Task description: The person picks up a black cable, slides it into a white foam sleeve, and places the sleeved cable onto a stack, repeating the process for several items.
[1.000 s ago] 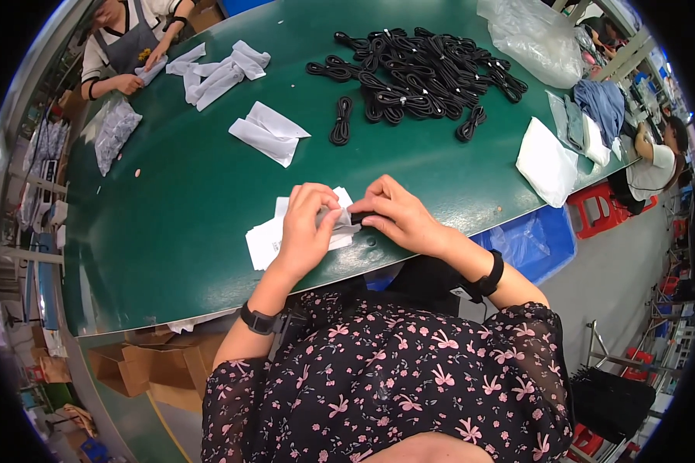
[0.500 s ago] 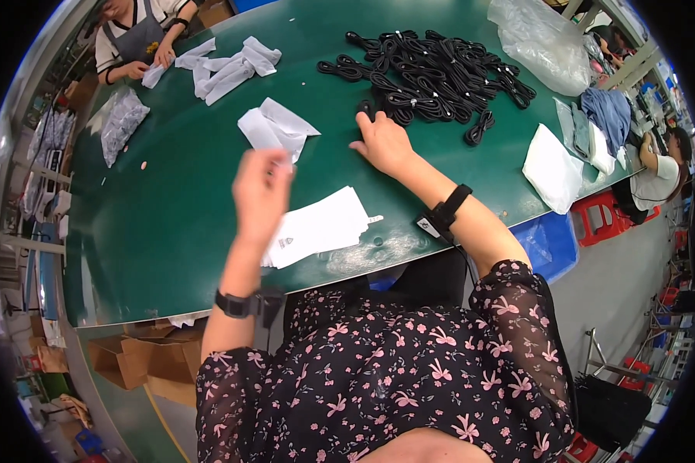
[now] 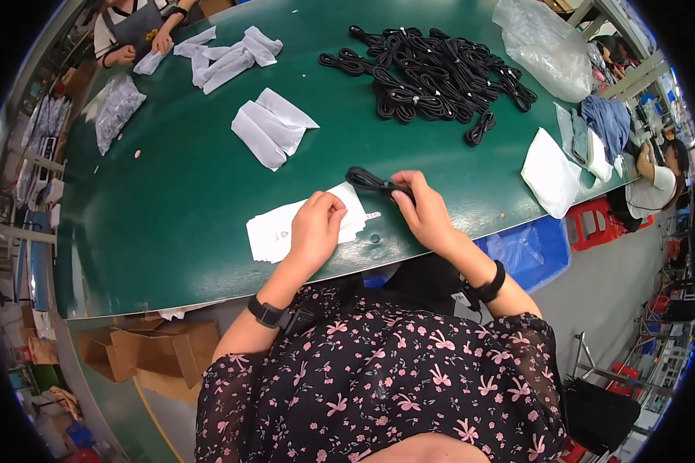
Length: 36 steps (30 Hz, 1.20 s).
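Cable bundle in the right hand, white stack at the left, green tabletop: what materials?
Cable bundle: likely rubbery plastic jacket, black, slight sheen; smooth rounded loops.
White stack: paper or thin plastic, can't tell which; matte-looking, thin layered edges.
Green tabletop: smooth sheet, perhaps laminate or a mat; glossy reflections by the near edge.

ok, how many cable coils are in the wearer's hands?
1: a black cable coil, in the right hand. The left hand, over the white stack, shows none, though its palm is hidden.
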Each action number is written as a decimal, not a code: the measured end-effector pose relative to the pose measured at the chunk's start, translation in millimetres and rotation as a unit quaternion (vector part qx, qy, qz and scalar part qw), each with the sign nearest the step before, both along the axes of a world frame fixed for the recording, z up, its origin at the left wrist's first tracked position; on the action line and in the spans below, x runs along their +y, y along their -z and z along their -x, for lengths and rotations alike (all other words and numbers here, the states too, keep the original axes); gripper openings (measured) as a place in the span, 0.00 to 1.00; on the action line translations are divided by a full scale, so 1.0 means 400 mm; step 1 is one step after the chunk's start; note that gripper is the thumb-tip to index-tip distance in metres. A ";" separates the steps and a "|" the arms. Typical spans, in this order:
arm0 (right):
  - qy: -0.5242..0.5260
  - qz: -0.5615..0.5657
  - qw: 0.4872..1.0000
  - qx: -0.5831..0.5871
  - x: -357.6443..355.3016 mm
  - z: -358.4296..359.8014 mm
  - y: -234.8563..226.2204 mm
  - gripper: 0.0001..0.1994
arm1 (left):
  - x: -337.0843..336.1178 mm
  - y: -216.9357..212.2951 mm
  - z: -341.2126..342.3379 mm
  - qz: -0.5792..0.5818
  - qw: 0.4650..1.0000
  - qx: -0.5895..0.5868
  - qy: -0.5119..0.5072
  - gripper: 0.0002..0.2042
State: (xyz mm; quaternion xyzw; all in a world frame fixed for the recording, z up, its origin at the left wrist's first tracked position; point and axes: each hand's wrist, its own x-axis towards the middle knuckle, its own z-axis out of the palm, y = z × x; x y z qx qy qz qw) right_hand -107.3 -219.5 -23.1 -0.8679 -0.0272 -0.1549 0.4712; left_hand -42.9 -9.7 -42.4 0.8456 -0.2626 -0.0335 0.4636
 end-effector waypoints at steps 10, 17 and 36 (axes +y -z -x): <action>-0.144 0.230 0.956 -0.114 -0.025 0.053 -0.022 0.09 | 0.007 -0.023 -0.001 0.078 0.997 0.013 0.025 0.04; -0.074 -0.208 0.965 0.142 0.015 0.053 0.012 0.07 | 0.016 -0.060 -0.011 0.054 0.978 -0.162 0.117 0.04; -0.121 0.045 0.980 -0.148 0.065 0.006 -0.018 0.12 | 0.033 -0.088 -0.038 0.058 0.989 -0.080 0.110 0.04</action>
